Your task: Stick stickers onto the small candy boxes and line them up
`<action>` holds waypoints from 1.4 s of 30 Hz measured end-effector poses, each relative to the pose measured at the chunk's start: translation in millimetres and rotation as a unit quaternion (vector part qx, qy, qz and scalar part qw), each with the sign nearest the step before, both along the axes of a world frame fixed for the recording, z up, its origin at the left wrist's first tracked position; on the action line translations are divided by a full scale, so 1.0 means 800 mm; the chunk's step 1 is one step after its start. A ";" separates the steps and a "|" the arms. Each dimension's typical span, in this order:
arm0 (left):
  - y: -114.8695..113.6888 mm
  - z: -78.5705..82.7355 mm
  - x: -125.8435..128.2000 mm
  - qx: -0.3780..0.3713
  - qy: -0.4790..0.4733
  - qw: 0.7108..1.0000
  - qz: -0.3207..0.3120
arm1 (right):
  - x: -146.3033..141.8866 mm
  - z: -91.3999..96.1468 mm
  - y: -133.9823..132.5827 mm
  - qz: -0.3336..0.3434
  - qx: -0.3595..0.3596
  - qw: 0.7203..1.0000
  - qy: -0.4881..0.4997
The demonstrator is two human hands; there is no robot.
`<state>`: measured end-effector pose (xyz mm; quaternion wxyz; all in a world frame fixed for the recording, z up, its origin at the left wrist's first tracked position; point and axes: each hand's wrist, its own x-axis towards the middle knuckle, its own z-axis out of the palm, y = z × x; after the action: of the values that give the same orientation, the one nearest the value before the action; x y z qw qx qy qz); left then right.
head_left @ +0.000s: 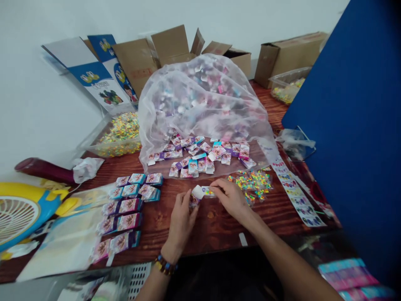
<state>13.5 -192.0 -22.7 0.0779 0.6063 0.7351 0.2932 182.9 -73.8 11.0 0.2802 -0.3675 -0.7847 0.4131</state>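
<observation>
My left hand (182, 217) grips a small printed box (198, 195) with its white flap open, just above the wooden table (216, 228). My right hand (230, 196) pinches a small colourful packet (209, 192) at the mouth of that box. Right of my hands lies a heap of loose coloured candies (252, 182). Behind them a big clear plastic bag (200, 104) spills flat unfolded little boxes (200, 156). Left of my hands, filled boxes (131, 202) lie in neat rows.
A clear tub of coloured candies (120, 133) stands at the back left, another (286, 88) at the back right. Open cardboard cartons (175, 48) line the wall. A yellow and blue fan (21, 213) sits far left. A strip of stickers (296, 192) lies beside a blue panel (354, 125).
</observation>
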 end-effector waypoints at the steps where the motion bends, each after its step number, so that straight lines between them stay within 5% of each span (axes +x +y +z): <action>1: -0.004 0.001 0.007 -0.003 -0.013 1.000 -0.004 | -0.006 0.003 0.001 0.010 0.027 0.999 -0.025; 9: -0.009 -0.008 0.012 -0.033 -0.002 0.995 -0.090 | -0.004 0.002 0.007 0.122 0.088 0.966 -0.208; 16: -0.008 -0.003 0.011 -0.038 -0.025 0.991 -0.130 | -0.018 0.012 0.000 0.142 0.060 0.964 -0.218; 20: -0.011 -0.003 0.005 -0.036 -0.029 0.991 -0.122 | -0.016 -0.001 -0.004 0.175 -0.051 0.978 -0.105; 24: -0.012 -0.003 0.007 -0.032 -0.036 0.991 -0.121 | -0.005 -0.023 0.003 0.187 -0.266 0.945 -0.027; 27: -0.011 -0.002 0.013 -0.031 -0.046 0.990 -0.131 | 0.000 -0.035 0.008 0.154 -0.317 0.936 0.009; 32: -0.013 -0.003 0.016 -0.014 -0.041 0.988 -0.145 | -0.007 -0.034 -0.006 0.102 -0.272 0.955 0.052; 38: -0.015 -0.010 0.016 -0.011 -0.023 0.991 -0.134 | -0.018 -0.033 -0.040 0.010 -0.159 0.987 -0.027; 42: -0.015 -0.016 0.020 -0.019 -0.052 0.993 -0.107 | -0.019 -0.031 -0.040 0.044 -0.145 0.988 -0.037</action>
<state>29.5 -203.7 -35.2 0.1582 0.6636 0.6666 0.3004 167.7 -105.7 -13.6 0.1759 -0.3846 -0.7416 0.5207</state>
